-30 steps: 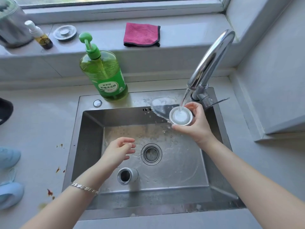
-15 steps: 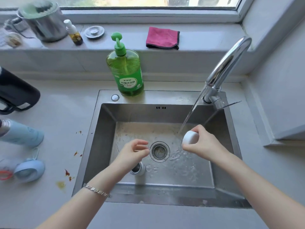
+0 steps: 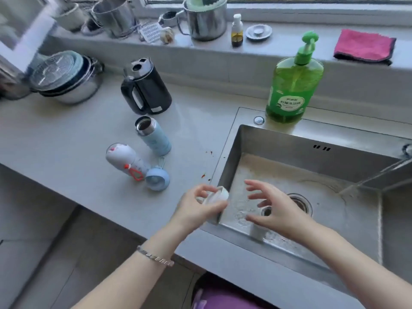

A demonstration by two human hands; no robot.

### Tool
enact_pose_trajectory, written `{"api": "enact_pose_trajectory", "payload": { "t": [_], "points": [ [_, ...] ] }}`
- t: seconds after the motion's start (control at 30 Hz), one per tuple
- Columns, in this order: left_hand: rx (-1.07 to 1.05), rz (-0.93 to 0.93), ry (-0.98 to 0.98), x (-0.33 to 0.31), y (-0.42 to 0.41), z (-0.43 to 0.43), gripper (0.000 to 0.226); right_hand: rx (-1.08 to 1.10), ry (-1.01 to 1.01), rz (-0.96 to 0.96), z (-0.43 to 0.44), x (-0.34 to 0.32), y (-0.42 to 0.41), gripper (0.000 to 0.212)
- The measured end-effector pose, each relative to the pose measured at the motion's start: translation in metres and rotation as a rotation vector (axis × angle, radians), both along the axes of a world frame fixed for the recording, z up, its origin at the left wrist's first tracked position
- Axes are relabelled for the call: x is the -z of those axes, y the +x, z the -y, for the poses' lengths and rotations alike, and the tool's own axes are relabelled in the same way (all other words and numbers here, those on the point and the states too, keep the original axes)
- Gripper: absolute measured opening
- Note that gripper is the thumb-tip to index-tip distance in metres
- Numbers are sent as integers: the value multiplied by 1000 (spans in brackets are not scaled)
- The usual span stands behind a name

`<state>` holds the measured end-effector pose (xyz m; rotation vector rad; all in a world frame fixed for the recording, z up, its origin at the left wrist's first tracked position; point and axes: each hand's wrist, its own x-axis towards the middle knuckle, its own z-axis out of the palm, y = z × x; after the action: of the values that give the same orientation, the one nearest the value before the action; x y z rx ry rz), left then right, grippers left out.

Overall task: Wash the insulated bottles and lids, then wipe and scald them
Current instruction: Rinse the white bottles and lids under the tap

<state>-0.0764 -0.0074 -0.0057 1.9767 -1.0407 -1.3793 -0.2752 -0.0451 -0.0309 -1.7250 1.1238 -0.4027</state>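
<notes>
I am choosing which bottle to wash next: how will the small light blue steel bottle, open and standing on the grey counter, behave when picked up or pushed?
The light blue bottle is probably stiff: its open mouth shows a steel wall. Its smooth painted side may slip in wet fingers. It stands tall on a narrow base, so a sideways push would likely tip it.

I count three insulated bottles on the counter: one black jug, one pale blue bottle, one white bottle. Two loose lids: one blue lid beside them, one white lid in my left hand. One green soap bottle, one pink cloth, one small spray bottle.
</notes>
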Motion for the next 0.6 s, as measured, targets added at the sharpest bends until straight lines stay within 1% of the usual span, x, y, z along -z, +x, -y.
{"api": "enact_pose_trajectory", "payload": {
  "t": [0.03, 0.1, 0.17, 0.2, 0.23, 0.3, 0.43, 0.47, 0.53, 0.6],
  "points": [
    [-37, 108, -44, 6, 25, -6, 31, 5, -7, -16, 1, 3, 7, 62],
    [-85, 384, -116, 26, 75, -15, 33, 32, -8, -43, 3, 9, 16, 52],
    [-167, 621, -126, 52, 117, -21, 41, 71, 9, -71, 3, 13, 19, 44],
    [-212, 691, -110, 63, 134, -22, 45, 96, 24, -85, 1, 16, 19, 42],
    [-244, 724, -90, 73, 148, -22, 47, 121, 41, -99, 0, 17, 18, 40],
    [-271, 731, -53, 91, 165, -19, 53, 155, 76, -138, -5, 21, 13, 34],
    [-244, 699, 9, 113, 176, -22, 61, 181, 118, -212, -10, 26, -2, 25],
    [-239, 699, 18, 115, 175, -22, 61, 198, 124, -217, -10, 26, -7, 24],
    [-232, 758, 20, 116, 164, -23, 60, 231, 136, -227, -9, 27, -16, 23],
    [-187, 819, -44, 112, 135, -23, 58, 257, 140, -242, -9, 28, -27, 22]
  ]
}}
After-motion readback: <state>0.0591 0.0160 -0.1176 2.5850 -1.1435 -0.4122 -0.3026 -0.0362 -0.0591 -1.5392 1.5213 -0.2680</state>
